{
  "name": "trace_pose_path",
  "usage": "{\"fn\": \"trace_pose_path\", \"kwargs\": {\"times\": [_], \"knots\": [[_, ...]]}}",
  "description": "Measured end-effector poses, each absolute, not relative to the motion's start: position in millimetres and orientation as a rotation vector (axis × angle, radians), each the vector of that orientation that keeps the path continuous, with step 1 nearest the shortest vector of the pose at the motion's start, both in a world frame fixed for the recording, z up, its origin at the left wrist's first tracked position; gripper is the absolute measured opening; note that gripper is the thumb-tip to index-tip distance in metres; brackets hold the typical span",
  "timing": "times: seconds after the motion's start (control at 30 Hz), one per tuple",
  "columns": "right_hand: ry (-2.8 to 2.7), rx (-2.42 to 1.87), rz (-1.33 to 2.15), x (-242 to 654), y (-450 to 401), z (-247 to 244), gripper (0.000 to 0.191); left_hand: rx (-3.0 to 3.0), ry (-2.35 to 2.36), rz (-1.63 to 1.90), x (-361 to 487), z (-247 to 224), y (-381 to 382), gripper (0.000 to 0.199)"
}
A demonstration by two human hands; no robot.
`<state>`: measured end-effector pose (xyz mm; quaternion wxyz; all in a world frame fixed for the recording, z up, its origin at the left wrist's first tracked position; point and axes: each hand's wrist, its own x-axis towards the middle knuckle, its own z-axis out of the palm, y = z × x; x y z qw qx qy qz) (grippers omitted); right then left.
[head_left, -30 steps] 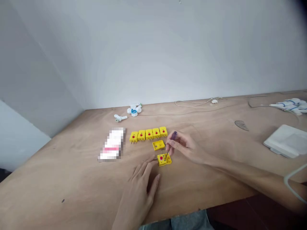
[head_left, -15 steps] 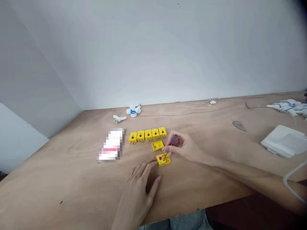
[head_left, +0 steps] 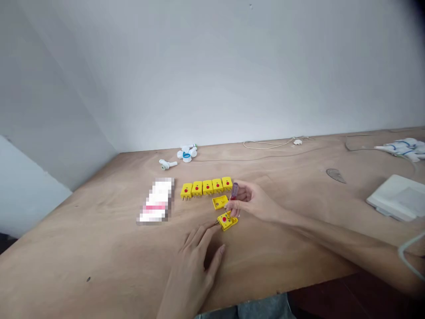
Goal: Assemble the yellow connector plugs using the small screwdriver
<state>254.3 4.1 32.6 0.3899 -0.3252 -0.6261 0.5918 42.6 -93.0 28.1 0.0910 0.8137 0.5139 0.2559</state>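
Observation:
My right hand (head_left: pixel 250 201) is closed on a screwdriver (head_left: pixel 234 191) with a clear purple handle. Its shaft points down at an opened yellow plug (head_left: pixel 226 220) with a red dot. My left hand (head_left: pixel 195 257) lies on the table with its fingers spread, the index fingertip at the plug's pins. A loose yellow cover (head_left: pixel 220 202) rests just behind the plug. Behind that, several yellow plugs (head_left: pixel 207 187) with red dots stand side by side in a row, pins toward me.
A blurred white and pink packet (head_left: pixel 157 201) lies left of the row. White fittings (head_left: pixel 187 154) sit near the wall. At the right are a white case (head_left: pixel 396 197) and white bundles (head_left: pixel 403 148); a thin cable (head_left: pixel 272 145) runs along the back of the wooden table (head_left: pixel 99 230).
The screwdriver is now more upright, and my right fingers have shifted on its handle. The opened plug is turned slightly. The whole view has moved a little.

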Motion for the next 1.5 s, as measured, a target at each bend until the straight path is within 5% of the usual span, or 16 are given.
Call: {"fn": "trace_pose_path", "kwargs": {"times": [1.5], "knots": [[-1.802, -0.754, 1.405, 272, 4, 38, 0.018, 2.397, 1.525, 0.773, 39, 20, -91, 0.033]]}}
